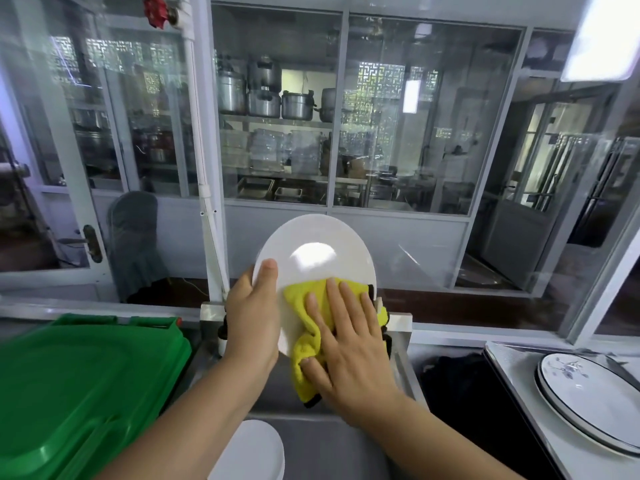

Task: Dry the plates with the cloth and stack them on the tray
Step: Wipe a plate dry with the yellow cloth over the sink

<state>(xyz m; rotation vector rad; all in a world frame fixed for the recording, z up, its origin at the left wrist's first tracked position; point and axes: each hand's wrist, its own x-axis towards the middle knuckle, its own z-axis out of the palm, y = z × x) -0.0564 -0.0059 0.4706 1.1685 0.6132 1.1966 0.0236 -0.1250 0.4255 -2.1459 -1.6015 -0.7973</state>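
While left hand (254, 317) grips the plate (311, 251), right fingers (346, 306) press cloth (304, 344) flat beside a green bin (79, 386).

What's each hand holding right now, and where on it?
Left hand grips the white plate by its left rim. Right hand presses the yellow cloth flat against it.

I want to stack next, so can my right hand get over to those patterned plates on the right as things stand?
Probably yes: nothing shows between the right hand and the patterned plates. But it presses the yellow cloth on the white plate.
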